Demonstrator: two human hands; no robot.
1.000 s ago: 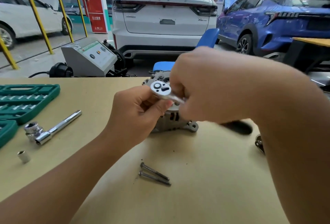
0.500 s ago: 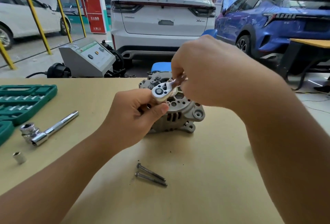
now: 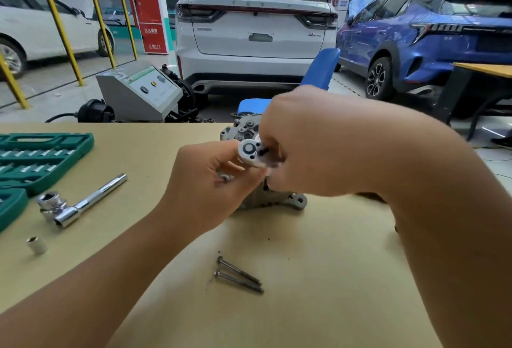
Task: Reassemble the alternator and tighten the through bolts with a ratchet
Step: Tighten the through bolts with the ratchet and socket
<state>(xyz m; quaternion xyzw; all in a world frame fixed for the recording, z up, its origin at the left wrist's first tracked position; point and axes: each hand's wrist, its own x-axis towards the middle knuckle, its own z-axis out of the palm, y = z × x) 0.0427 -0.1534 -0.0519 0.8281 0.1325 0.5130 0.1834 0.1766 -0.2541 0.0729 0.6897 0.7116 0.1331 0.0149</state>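
Both hands are working right over the grey cast-aluminium alternator (image 3: 277, 198), which is sitting on the tan cardboard-covered table (image 3: 332, 278) toward the far middle, mostly hidden behind them. The right hand (image 3: 318, 148) is curling its fingers around the handle of the shiny chrome ratchet (image 3: 250, 152), whose round head is poking out to the left. The left hand (image 3: 205, 189) is pinching just under that head; can't really tell what's between the fingertips, something small and metallic.

Two long dark steel through bolts (image 3: 238, 274) are lying side by side on the near part of the table, touching each other and well apart from the alternator.

Over on the left, the open green plastic socket case (image 3: 41, 159) is holding rows of small silver sockets in its moulded slots. Just near of it, a chrome sliding T-bar with a big socket (image 3: 74, 205) is lying flat, and a small loose silver socket (image 3: 36, 245) is standing nearer still.
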